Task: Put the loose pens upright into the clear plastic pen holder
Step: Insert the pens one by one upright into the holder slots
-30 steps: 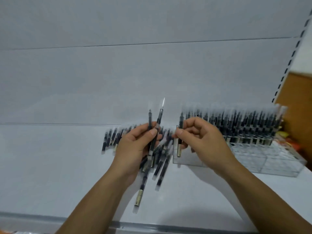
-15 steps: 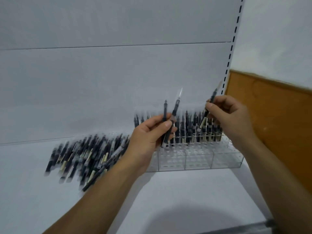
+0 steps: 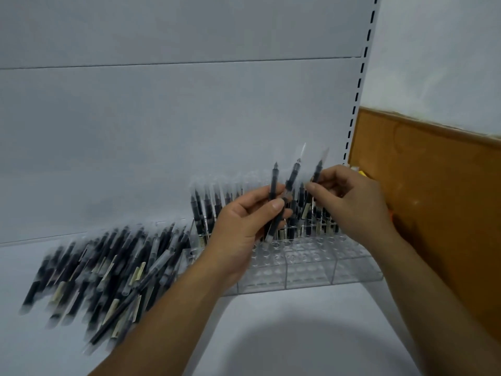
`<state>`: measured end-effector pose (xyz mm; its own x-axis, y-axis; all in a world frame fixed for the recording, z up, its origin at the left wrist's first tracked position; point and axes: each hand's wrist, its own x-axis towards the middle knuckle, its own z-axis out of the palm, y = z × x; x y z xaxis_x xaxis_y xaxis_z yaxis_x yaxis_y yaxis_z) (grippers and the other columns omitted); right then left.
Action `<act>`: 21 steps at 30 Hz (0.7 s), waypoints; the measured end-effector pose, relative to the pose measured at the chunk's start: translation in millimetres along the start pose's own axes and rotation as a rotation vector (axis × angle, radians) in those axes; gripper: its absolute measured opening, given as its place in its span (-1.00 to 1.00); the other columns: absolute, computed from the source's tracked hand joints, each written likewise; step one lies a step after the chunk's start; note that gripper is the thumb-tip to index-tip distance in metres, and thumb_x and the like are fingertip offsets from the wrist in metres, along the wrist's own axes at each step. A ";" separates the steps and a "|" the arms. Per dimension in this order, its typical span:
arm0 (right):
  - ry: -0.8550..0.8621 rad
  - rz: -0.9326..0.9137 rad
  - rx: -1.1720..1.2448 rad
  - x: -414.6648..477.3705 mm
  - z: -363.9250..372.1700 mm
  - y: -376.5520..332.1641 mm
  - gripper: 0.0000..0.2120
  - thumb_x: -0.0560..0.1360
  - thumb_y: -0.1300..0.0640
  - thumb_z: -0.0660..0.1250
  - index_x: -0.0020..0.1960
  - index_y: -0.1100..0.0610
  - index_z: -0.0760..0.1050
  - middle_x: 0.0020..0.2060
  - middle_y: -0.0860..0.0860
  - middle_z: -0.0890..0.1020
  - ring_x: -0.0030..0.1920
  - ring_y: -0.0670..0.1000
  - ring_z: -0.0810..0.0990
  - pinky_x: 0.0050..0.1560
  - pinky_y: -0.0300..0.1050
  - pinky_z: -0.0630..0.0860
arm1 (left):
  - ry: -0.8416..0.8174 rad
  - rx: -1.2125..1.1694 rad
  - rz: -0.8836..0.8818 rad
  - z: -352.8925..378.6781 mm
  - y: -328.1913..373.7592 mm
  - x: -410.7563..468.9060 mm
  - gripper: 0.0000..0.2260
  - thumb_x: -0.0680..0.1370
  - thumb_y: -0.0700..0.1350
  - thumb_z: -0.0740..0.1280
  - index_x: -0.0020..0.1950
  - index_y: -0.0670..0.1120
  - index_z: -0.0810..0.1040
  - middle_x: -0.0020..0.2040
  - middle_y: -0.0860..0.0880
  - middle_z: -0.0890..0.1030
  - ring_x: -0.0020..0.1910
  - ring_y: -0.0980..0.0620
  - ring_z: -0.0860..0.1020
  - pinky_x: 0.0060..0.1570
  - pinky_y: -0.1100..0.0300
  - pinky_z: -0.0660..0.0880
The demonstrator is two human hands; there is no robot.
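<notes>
The left hand [image 3: 241, 226] is raised in front of the holder [image 3: 298, 267], its thumb and fingers closed around two pens [image 3: 282, 196] held nearly upright, tips pointing up. The right hand [image 3: 349, 202] is just beside it, fingers pinched on a third pen [image 3: 315, 172] that tilts slightly right, its lower end down among the standing pens. The holder sits on the white shelf [image 3: 298, 335] against the back panel [image 3: 162, 131]; its rear rows are filled with upright pens [image 3: 206, 210], while the front sockets show clear. A loose pile of pens [image 3: 108, 267] lies flat on the shelf to the left of the holder, touching its left end. A brown board [image 3: 433, 199] stands at the right.
</notes>
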<state>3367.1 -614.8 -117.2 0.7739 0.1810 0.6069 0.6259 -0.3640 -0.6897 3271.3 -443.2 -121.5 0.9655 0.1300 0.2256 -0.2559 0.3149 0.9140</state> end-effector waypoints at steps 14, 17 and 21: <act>-0.270 0.126 -0.330 -8.2 1.0 0.7 -0.88 0.44 -0.09 0.45 -0.14 -0.07 0.59 -0.30 -0.15 0.62 -0.22 -0.12 0.59 -0.17 -0.04 0.59 | -0.052 0.060 -0.044 -3.6 -4.7 2.2 -0.78 0.39 -0.13 0.44 0.02 0.02 0.72 0.04 -0.06 0.71 0.00 0.01 0.68 -0.07 0.31 0.56; -0.209 0.137 -0.211 -11.3 -9.2 0.2 -0.84 0.41 -0.11 0.48 -0.09 -0.06 0.64 -0.29 -0.14 0.65 -0.24 -0.15 0.60 -0.18 -0.10 0.61 | -0.049 0.073 -0.051 -3.0 -3.9 1.5 -0.77 0.38 -0.12 0.45 0.03 0.00 0.71 0.04 -0.05 0.71 -0.01 0.02 0.68 -0.08 0.31 0.56; -0.236 0.156 0.249 -13.6 -10.7 -13.4 -0.85 0.44 -0.02 0.45 -0.06 0.02 0.67 -0.26 -0.06 0.68 -0.26 -0.13 0.62 -0.22 -0.29 0.57 | -0.053 0.123 -0.067 -1.6 -3.1 1.8 -0.73 0.39 -0.13 0.44 0.08 -0.03 0.68 0.04 -0.04 0.71 -0.02 0.03 0.68 -0.11 0.34 0.55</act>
<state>3347.2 -622.2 -111.9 0.8444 0.3573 0.3991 0.4804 -0.1756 -0.8593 3273.8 -442.5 -124.4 0.9823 0.0619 0.1770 -0.1860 0.2035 0.9612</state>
